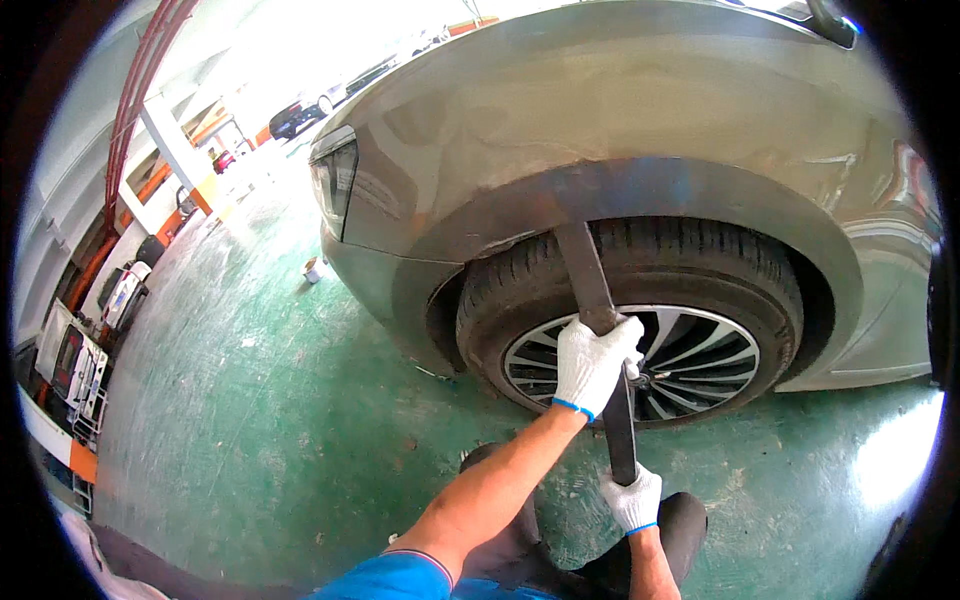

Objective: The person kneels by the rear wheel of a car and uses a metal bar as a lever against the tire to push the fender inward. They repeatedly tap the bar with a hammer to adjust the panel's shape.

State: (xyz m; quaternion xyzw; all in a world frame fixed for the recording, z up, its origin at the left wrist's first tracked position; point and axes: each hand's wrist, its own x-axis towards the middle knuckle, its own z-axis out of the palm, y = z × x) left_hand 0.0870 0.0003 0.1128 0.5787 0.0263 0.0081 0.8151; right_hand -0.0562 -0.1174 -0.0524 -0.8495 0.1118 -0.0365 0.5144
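A long, flat dark bar slants up across the wheel. Its upper end meets the edge of the wheel arch, between the fender and the tire; whether it goes in behind the lip I cannot tell. My left hand, in a white knit glove, is wrapped round the bar's middle in front of the spokes. Lower down, my right hand, gloved the same way, is closed round the bar's bottom end. The fender is grey-beige, with a darker, scuffed band following the arch.
The car's headlight is at the left front corner. On the green floor stands a small can. Carts and equipment line the far left, and a dark car is parked at the back. My knees are below the wheel.
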